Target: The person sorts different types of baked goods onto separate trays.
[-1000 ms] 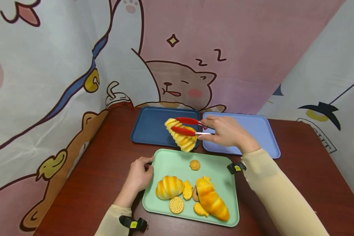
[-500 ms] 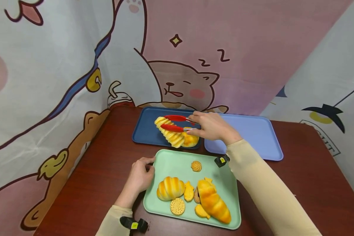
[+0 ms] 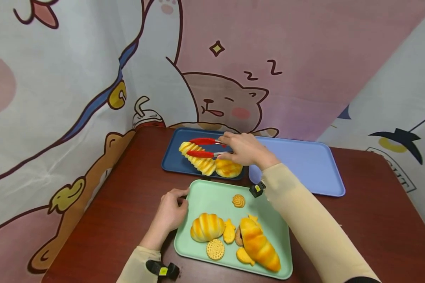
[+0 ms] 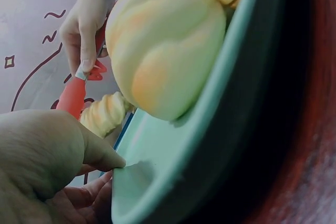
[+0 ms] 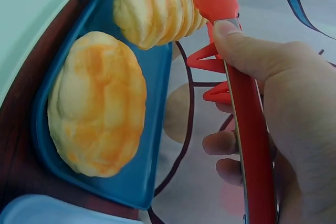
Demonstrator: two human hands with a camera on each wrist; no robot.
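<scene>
My right hand (image 3: 246, 149) holds red-tipped tongs (image 3: 200, 154) by their handle. The tong tips lie at either side of a ridged yellow bread (image 3: 202, 165), which overlaps the dark blue tray (image 3: 173, 157) at the back. Beside it on that tray lies a rounder golden bun (image 5: 100, 106), fully seen in the right wrist view. My left hand (image 3: 171, 210) pinches the left rim of the light green tray (image 3: 205, 194), thumb on top and fingers below in the left wrist view.
The green tray bears a striped roll (image 3: 207, 227), a longer golden roll (image 3: 260, 245), a swirl cookie (image 3: 239, 201), a round biscuit (image 3: 215, 249) and fish-shaped cookies (image 3: 229, 232). A lilac tray (image 3: 304, 165) stands at back right, partly behind my right arm. Patterned cloth hangs behind the table.
My right hand has moved left with the tongs, carrying the ridged bread farther over the dark blue tray and away from the bun. The left hand keeps its hold on the green tray.
</scene>
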